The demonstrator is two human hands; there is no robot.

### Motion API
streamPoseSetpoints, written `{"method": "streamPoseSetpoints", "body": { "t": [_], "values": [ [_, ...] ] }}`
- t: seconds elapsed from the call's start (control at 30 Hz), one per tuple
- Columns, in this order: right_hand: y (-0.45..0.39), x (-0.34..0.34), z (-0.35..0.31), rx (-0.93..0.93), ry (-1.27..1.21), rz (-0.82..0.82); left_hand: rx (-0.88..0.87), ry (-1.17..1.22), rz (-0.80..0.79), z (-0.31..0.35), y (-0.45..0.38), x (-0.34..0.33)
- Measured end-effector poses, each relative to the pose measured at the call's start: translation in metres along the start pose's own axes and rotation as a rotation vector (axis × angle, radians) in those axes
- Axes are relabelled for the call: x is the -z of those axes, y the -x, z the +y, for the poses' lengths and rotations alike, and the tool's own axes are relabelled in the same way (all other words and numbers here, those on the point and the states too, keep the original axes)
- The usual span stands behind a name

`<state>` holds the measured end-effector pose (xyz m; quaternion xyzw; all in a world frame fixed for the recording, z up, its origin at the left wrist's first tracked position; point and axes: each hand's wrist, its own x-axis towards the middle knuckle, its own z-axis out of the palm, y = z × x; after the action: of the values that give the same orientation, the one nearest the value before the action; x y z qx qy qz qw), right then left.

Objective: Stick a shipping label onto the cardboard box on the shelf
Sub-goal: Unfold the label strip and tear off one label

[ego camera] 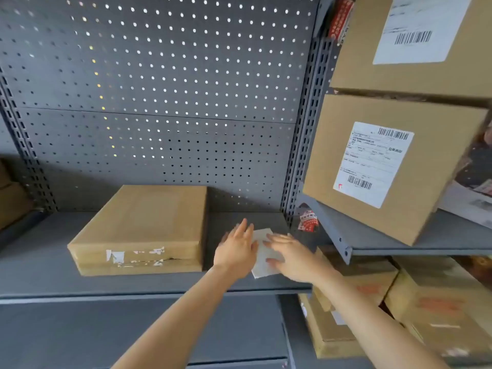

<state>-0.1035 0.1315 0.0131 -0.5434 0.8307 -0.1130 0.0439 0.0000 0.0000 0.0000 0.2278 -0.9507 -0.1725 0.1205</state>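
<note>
A flat cardboard box (149, 222) lies on the grey metal shelf (40, 278), with torn white label scraps on its front edge. To its right, a white shipping label (263, 258) lies over the shelf between my hands. My left hand (235, 250) rests on the label's left edge with fingers stretched out. My right hand (290, 255) covers the label's right side, fingers spread flat. Both hands are blurred, and whether either one grips the label is unclear.
A grey pegboard back panel (159, 89) rises behind the shelf. On the right shelf (426, 241) two stacked cardboard boxes (394, 166) carry barcode labels. More boxes (436, 310) sit below right. A slotted upright (300, 155) divides the bays.
</note>
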Motion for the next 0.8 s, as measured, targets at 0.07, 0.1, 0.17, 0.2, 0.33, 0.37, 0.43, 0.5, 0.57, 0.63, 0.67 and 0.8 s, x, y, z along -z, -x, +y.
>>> {"method": "streamPoseSetpoints", "body": {
  "t": [0.07,0.1,0.17,0.2,0.33,0.37,0.43,0.5,0.57,0.63,0.67,0.8],
  "values": [
    [0.006,-0.001,0.006,0.037,-0.011,-0.139,0.011,-0.024,-0.119,-0.004,0.005,-0.006],
    [0.009,-0.004,0.009,0.028,-0.022,-0.176,0.011,-0.052,-0.164,-0.008,0.007,-0.011],
    [0.011,-0.008,0.013,0.004,-0.091,-0.184,0.014,-0.079,-0.22,-0.014,0.01,-0.016],
    [0.011,-0.009,0.013,-0.01,-0.128,-0.16,0.008,-0.082,-0.223,-0.015,0.011,-0.017],
    [0.005,-0.009,0.016,0.018,-0.126,-0.054,0.001,-0.055,-0.196,-0.018,0.008,-0.014],
    [0.005,-0.009,0.015,0.031,-0.124,-0.039,0.01,-0.04,-0.193,-0.018,0.007,-0.013],
    [0.003,-0.007,0.012,0.059,-0.117,0.002,0.021,0.002,-0.178,-0.019,0.005,-0.008],
    [-0.001,-0.005,0.011,0.06,-0.127,0.094,0.034,0.104,-0.142,-0.02,0.002,-0.003],
    [-0.006,-0.001,0.009,0.045,-0.195,0.221,0.045,0.256,-0.081,-0.016,-0.001,0.005],
    [-0.015,0.009,0.007,0.024,-0.247,0.364,0.056,0.399,-0.002,-0.011,-0.006,0.016],
    [-0.019,0.016,0.005,0.01,-0.26,0.433,0.058,0.458,0.03,-0.008,-0.008,0.024],
    [-0.035,0.055,-0.013,0.037,-0.377,0.639,0.028,0.531,0.143,-0.002,-0.022,0.053]
  ]
}}
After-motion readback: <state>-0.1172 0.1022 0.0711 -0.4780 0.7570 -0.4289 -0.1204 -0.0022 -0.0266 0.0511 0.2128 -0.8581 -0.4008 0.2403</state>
